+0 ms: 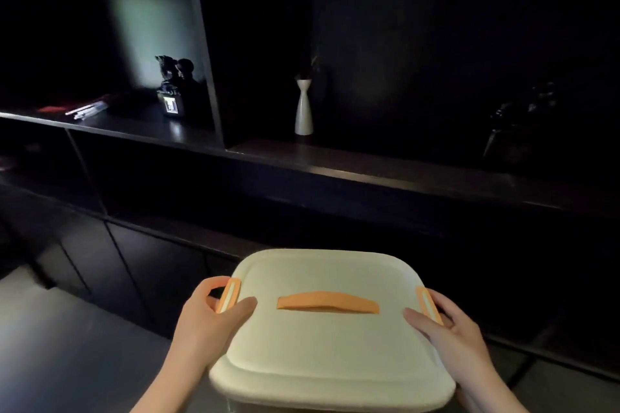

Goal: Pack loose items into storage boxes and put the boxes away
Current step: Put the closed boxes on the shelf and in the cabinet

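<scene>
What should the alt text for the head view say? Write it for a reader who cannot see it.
Two hands, left hand and right hand, grip a lidded cream storage box by its orange side latches, before a dark shelf unit holding a white vase.

Dim, near-black scene; only the pale box lid (330, 318) between the hands is well lit. A soft glare patch glows far up-left. Wide-angle bending curves the edges; distant shelves blur.

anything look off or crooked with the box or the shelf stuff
Nothing stands out. The storage box has its lid seated flat, orange latches at both sides, left hand and right hand gripping its ends. The white vase stands upright on the dark shelf. The rest is too dim to judge.
</scene>
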Action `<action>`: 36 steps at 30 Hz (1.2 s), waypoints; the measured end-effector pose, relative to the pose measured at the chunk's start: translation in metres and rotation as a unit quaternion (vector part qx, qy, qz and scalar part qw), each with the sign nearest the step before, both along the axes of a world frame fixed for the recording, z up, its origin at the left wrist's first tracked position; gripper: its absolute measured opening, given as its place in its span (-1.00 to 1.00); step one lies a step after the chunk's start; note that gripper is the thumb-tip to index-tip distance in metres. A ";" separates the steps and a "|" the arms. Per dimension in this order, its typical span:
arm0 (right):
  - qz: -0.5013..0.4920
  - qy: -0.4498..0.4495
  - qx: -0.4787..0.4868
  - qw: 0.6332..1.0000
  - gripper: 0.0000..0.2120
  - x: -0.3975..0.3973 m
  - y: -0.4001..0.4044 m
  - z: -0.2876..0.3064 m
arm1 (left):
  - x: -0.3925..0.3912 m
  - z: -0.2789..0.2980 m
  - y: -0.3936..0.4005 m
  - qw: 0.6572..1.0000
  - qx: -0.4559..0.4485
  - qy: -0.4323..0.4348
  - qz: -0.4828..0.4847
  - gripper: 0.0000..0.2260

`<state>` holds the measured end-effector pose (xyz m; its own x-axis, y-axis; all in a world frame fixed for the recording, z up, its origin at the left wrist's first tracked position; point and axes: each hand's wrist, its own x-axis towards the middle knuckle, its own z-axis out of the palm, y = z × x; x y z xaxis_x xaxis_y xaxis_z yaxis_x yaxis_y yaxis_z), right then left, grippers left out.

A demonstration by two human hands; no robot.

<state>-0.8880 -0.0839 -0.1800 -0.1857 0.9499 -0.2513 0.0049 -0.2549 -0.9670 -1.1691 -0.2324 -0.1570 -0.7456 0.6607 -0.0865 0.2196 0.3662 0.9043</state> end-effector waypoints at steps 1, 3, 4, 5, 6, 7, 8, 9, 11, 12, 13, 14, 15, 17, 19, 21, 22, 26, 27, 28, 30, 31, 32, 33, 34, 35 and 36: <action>-0.009 0.000 0.002 1.000 -0.51 -0.004 -0.003 -0.001 | -0.008 -0.001 0.003 1.000 -0.002 0.000 -0.009 -0.63; -0.025 -0.001 0.000 1.000 -0.54 -0.014 -0.008 -0.003 | -0.024 -0.003 0.007 1.000 -0.006 -0.002 -0.024 -0.62; -0.029 -0.003 -0.002 1.000 -0.56 -0.021 -0.009 -0.005 | -0.033 -0.005 0.008 1.000 -0.008 -0.002 -0.030 -0.62; -0.032 -0.005 -0.002 0.999 -0.56 -0.029 -0.011 -0.007 | -0.042 -0.007 0.008 0.999 -0.009 -0.001 -0.034 -0.61; -0.034 -0.007 0.000 0.999 -0.55 -0.040 -0.013 -0.008 | -0.053 -0.010 0.009 0.999 -0.009 0.002 -0.037 -0.61; -0.036 -0.010 0.003 0.999 -0.54 -0.051 -0.014 -0.009 | -0.063 -0.012 0.010 0.999 -0.011 0.005 -0.038 -0.60; -0.037 -0.010 0.007 0.999 -0.55 -0.062 -0.015 -0.009 | -0.075 -0.014 0.010 0.999 -0.014 0.008 -0.038 -0.60; -0.034 -0.007 0.008 0.999 -0.55 -0.074 -0.014 -0.010 | -0.087 -0.014 0.010 0.999 -0.015 0.010 -0.037 -0.60; -0.018 -0.004 -0.002 1.000 -0.56 -0.098 -0.009 -0.011 | -0.110 -0.015 0.011 0.999 -0.017 0.011 -0.030 -0.61; -0.010 -0.003 -0.007 1.000 -0.55 -0.110 -0.005 -0.011 | -0.122 -0.015 0.012 1.000 -0.016 0.010 -0.025 -0.61; -0.003 -0.002 -0.010 1.000 -0.51 -0.125 0.001 -0.012 | -0.134 -0.016 0.014 1.000 -0.015 0.008 -0.021 -0.61; 0.001 -0.004 -0.009 1.000 -0.49 -0.140 0.008 -0.014 | -0.148 -0.017 0.016 1.000 -0.015 0.006 -0.016 -0.61; 0.005 -0.005 -0.005 1.000 -0.48 -0.156 0.014 -0.015 | -0.163 -0.020 0.019 1.000 -0.017 0.005 -0.009 -0.61; 0.018 0.001 0.003 1.000 -0.48 -0.191 0.029 -0.020 | -0.196 -0.028 0.027 1.000 -0.023 0.007 0.005 -0.61; 0.034 0.007 0.009 0.999 -0.48 -0.228 0.047 -0.026 | -0.230 -0.036 0.038 0.999 -0.032 0.016 0.019 -0.62; 0.050 0.010 0.015 0.999 -0.46 -0.264 0.068 -0.032 | -0.261 -0.042 0.052 0.998 -0.038 0.029 0.034 -0.63; 0.055 0.006 0.016 0.998 -0.46 -0.281 0.077 -0.035 | -0.277 -0.043 0.059 0.998 -0.041 0.034 0.040 -0.63; 0.058 0.005 0.027 0.998 -0.43 -0.347 0.108 -0.042 | -0.338 -0.046 0.087 0.996 -0.059 0.039 0.054 -0.57; 0.059 0.001 0.033 0.998 -0.39 -0.363 0.115 -0.045 | -0.352 -0.047 0.093 0.996 -0.061 0.039 0.056 -0.56; 0.061 -0.003 0.036 0.997 -0.34 -0.377 0.121 -0.047 | -0.366 -0.048 0.098 0.996 -0.063 0.036 0.058 -0.55; 0.059 -0.009 0.036 0.998 -0.30 -0.407 0.130 -0.050 | -0.393 -0.051 0.106 0.996 -0.060 0.031 0.062 -0.52; 0.054 -0.011 0.034 0.998 -0.29 -0.422 0.133 -0.052 | -0.407 -0.052 0.110 0.996 -0.058 0.030 0.063 -0.52; 0.041 -0.016 0.032 0.999 -0.30 -0.435 0.136 -0.052 | -0.421 -0.053 0.115 0.996 -0.058 0.029 0.065 -0.52; 0.025 -0.021 0.030 0.999 -0.35 -0.449 0.139 -0.055 | -0.435 -0.055 0.121 0.996 -0.054 0.029 0.068 -0.53; 0.008 -0.025 0.028 0.999 -0.41 -0.462 0.142 -0.057 | -0.449 -0.057 0.127 0.996 -0.049 0.024 0.068 -0.54; -0.013 -0.025 0.026 0.999 -0.48 -0.475 0.146 -0.063 | -0.463 -0.060 0.134 0.997 -0.044 0.021 0.065 -0.56; -0.030 -0.021 0.020 0.999 -0.51 -0.489 0.150 -0.069 | -0.479 -0.063 0.141 0.997 -0.046 0.021 0.060 -0.58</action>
<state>-1.3769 0.0663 -0.2489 -0.1189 0.9683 -0.2199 0.0318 -0.2176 -0.9755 -1.6478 -0.0916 -0.2201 -0.8231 0.5570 -0.1103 0.2057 0.4736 0.8564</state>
